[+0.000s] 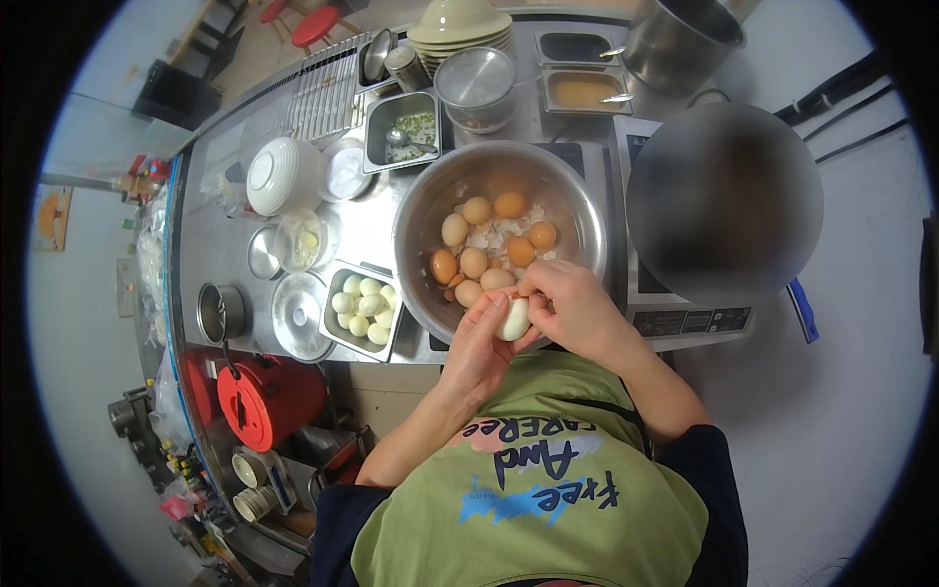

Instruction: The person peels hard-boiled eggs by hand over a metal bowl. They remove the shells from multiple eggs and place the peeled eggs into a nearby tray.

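Over the near rim of a large steel bowl (587,198), my left hand (477,341) cradles a mostly peeled egg (516,319). My right hand (576,304) pinches at the egg's upper side with thumb and fingertips, where a bit of brown shell shows. Several brown unpeeled eggs (474,262) lie in the bowl. Broken shell pieces (495,236) are scattered among them, apparently in water. Left of the bowl, a rectangular steel pan (359,348) holds several peeled white eggs (372,304).
A steel lid (299,319) and a small pot (220,313) stand left of the egg pan. Behind are a pan of chopped greens (411,128), a lidded clear container (477,88) and stacked plates (462,33). An appliance with a control panel (689,321) is at right; a red bucket (257,403) sits below left.
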Motion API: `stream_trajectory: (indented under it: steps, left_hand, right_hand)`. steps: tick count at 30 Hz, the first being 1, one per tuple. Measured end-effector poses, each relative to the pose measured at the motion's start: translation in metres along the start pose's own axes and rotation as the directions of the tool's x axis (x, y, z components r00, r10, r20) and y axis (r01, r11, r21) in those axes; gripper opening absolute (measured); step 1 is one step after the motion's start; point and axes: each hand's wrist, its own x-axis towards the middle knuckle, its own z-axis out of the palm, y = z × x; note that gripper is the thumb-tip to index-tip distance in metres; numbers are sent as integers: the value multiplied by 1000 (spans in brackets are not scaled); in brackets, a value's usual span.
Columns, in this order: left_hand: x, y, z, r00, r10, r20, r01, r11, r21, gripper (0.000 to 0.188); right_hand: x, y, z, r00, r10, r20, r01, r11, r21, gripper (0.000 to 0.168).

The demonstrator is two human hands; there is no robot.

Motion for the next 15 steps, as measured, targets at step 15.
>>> stream_trajectory:
  steps: [15]
  left_hand:
    - [-6, 15, -12, 996, 47, 76, -60, 980, 189, 36]
  right_hand:
    - [3, -6, -8, 992, -60, 115, 57, 998, 27, 12]
